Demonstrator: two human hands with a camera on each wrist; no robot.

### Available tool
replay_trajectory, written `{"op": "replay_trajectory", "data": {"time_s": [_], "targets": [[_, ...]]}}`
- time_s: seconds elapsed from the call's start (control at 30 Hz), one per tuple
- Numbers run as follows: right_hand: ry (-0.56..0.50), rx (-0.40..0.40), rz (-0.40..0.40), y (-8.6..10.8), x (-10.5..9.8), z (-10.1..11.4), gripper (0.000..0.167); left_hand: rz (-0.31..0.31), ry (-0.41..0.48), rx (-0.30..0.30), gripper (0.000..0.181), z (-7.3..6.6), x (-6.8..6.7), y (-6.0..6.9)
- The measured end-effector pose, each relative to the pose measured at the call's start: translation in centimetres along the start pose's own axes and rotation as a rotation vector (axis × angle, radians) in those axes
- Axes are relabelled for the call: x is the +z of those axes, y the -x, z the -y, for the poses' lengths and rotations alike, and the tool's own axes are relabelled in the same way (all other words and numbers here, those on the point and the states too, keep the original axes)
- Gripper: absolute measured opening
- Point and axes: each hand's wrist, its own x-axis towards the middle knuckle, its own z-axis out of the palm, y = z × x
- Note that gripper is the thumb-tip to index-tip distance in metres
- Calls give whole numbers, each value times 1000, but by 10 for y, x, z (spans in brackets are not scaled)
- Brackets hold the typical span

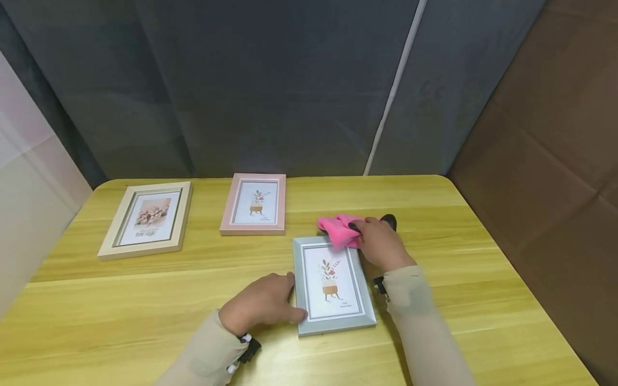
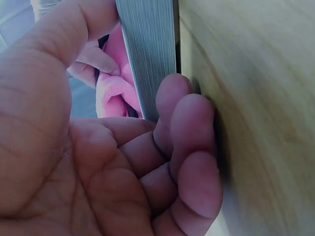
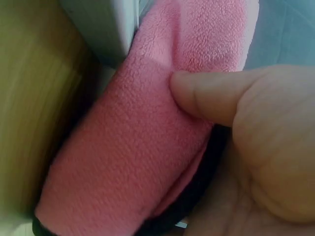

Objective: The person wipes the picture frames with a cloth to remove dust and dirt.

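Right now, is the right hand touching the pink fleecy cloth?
Touching. The right wrist view shows the right hand pressing its thumb into the pink fleecy cloth, which dents around the tip.

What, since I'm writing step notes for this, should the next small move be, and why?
I'd probably draw the fuzzy pink cloth down the right border of the silver-gray picture frame. The right hand grips the cloth at the frame's upper right, the left hand holds its left edge, and the border below the cloth is uncovered.
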Motion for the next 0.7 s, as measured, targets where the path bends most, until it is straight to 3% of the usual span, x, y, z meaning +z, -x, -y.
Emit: {"op": "replay_trajectory", "data": {"time_s": [0.1, 0.3, 0.5, 0.6, 0.7], "targets": [[15, -26, 0, -1, 5, 7, 42, 1, -10, 10, 74, 0, 0, 0], [72, -186, -8, 4, 11, 41, 45, 1, 2, 29, 70, 1, 0, 0], [-9, -341, 28, 13, 13, 61, 46, -8, 15, 69, 78, 1, 0, -1], [-13, -324, 47, 15, 9, 62, 45, -10, 10, 72, 79, 1, 0, -1], [17, -245, 64, 16, 3, 56, 44, -13, -9, 61, 79, 0, 0, -1]]}}
